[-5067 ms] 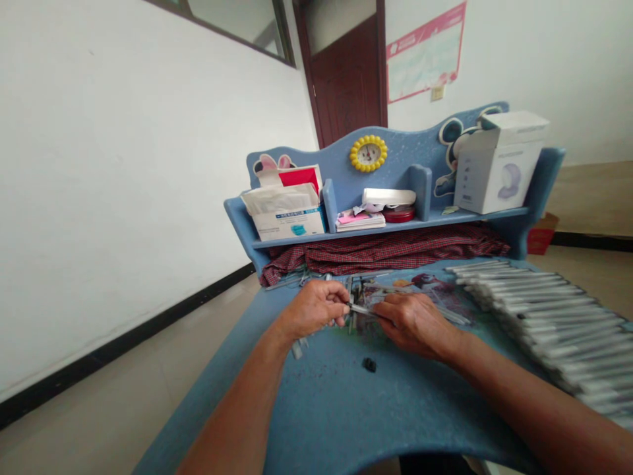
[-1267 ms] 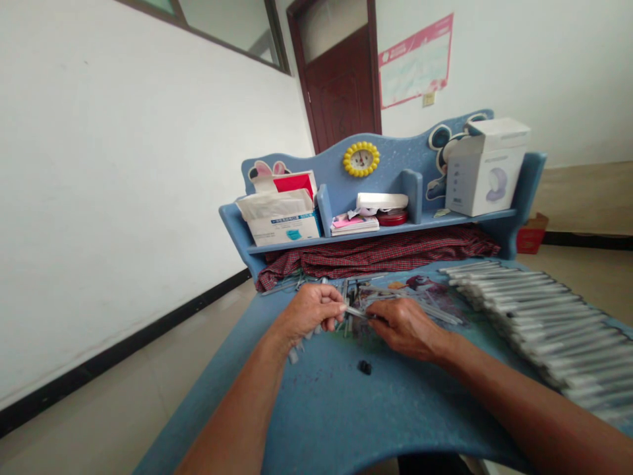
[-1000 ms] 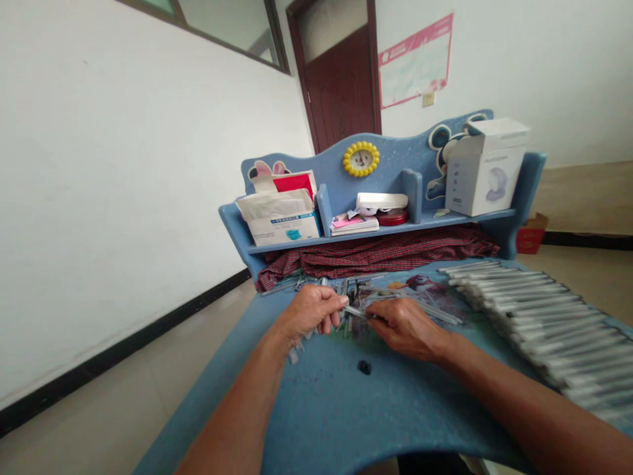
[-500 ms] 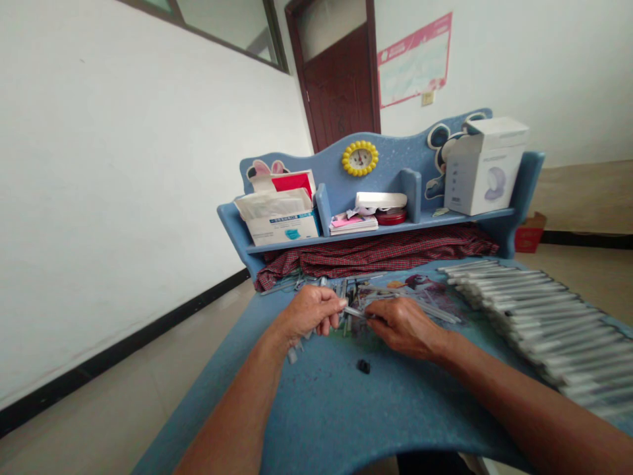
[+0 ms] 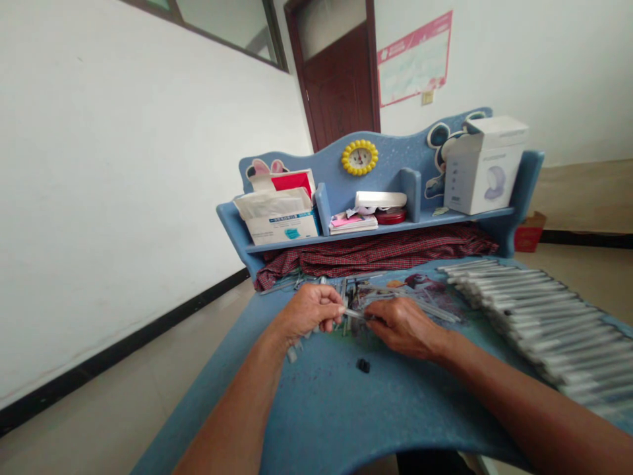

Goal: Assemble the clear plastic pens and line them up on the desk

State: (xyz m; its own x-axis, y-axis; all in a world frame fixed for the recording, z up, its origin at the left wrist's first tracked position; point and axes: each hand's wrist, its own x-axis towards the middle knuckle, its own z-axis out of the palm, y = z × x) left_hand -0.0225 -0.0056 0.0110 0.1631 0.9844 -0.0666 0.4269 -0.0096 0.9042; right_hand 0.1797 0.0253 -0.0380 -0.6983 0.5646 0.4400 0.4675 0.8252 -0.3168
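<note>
My left hand (image 5: 316, 309) pinches one end of a short, clear, thin tube (image 5: 353, 313) between thumb and fingers. At the tube's other end my right hand (image 5: 398, 323) is closed, its fingertips mostly hidden behind the knuckles. The tube bridges the small gap between both hands, just above the blue desk (image 5: 316, 409). Behind and beneath the hands lies a loose heap of thin clear and dark pieces (image 5: 351, 290). A small black piece (image 5: 363, 365) rests on the desk in front of the hands. Several pale pieces (image 5: 292, 355) lie beside my left wrist.
On the right, many whitish rods (image 5: 539, 316) lie stacked side by side. A red checked cloth (image 5: 386, 251) is bunched under the shelf. Above it stand a mask box (image 5: 281, 227), papers (image 5: 353, 225) and a white carton (image 5: 484, 171).
Both hands keep their grip on the tube in nearly the same place. The tube looks slightly more level, and the camera view has shifted a little.
</note>
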